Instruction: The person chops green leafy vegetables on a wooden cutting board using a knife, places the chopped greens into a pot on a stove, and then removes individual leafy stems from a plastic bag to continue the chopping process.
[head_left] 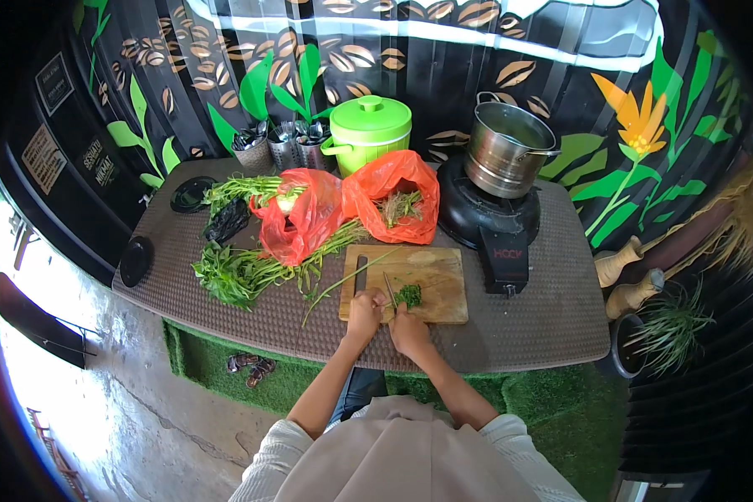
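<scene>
Leafy greens (226, 280) lay at left; one long stem (341, 280) crossed the left edge of the wooden cutting board (442, 268). Left hand (365, 314): fingers bunched narrow beside the blade; could not tell what, if anything, they pinched. Knife (390, 289): between the hands, handle apparently in the closed right hand (409, 332). Chopped greens (409, 294): small heap on the board, just right of the blade. Judgement: clean cuts called for curled-back left fingertips, short strokes.

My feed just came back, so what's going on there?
The person's right hand grips a knife, its blade beside a small pile of chopped greens on a wooden board. The left hand is close by; what it holds is hard to make out. Leafy stalks lie to the left, and a pot sits on the stove to the right.
</scene>
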The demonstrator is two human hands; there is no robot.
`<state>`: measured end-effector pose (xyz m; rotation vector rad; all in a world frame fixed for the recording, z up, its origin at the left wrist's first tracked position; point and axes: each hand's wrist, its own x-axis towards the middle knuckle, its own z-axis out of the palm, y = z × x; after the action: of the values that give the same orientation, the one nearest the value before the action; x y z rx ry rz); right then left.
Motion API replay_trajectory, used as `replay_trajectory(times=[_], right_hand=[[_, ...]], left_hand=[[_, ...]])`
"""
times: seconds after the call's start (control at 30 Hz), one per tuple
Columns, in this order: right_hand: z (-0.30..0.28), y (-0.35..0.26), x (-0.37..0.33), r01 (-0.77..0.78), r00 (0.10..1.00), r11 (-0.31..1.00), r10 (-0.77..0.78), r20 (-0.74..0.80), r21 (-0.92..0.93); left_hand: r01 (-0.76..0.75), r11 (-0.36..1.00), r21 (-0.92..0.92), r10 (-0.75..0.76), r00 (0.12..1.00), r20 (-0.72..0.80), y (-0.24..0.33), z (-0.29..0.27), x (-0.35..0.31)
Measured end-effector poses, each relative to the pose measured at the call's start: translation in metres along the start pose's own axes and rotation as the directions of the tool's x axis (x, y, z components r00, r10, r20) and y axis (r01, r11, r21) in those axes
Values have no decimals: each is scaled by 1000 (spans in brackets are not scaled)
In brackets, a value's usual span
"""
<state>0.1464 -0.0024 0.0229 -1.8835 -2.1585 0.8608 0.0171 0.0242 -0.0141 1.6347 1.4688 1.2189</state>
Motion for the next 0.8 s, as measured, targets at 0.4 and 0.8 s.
replay_trajectory(times=[0.4, 0.8], right_hand=[[-6, -2, 3, 21, 999, 999, -20, 37, -42], [16, -7, -8, 15, 999, 999, -16, -30, -46]], left_hand=[[-210, 950, 233, 214, 977, 5, 2, -11, -14], [-218, 950, 226, 225, 974, -8, -1, -13, -16]])
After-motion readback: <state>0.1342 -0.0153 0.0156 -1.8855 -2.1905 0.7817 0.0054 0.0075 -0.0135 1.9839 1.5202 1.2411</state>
